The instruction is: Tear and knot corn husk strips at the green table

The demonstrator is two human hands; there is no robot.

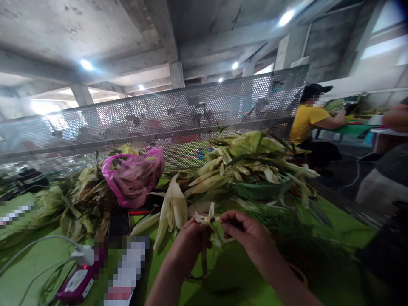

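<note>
My left hand (192, 239) is closed round a small bunch of pale corn husk strips (206, 218), whose ends stick up above the fingers and hang down below. Close on its right, my right hand (245, 229) pinches with thumb and fingertips at the edge of the same strips. Just behind the left hand lie loose corn husks (174, 203). Beyond both hands, a big heap of corn husks (251, 155) fills and overflows a green basket (259, 191). Thin green strands (280, 221) spread over the table right of my right hand.
On the green table (228, 272) stand a pink plastic bag (135, 176) and more husks (84, 199). A purple power strip (78, 280) with a white charger (83, 256) lies front left. Behind runs a perforated metal screen (178, 123). A person in yellow (306, 119) sits at right.
</note>
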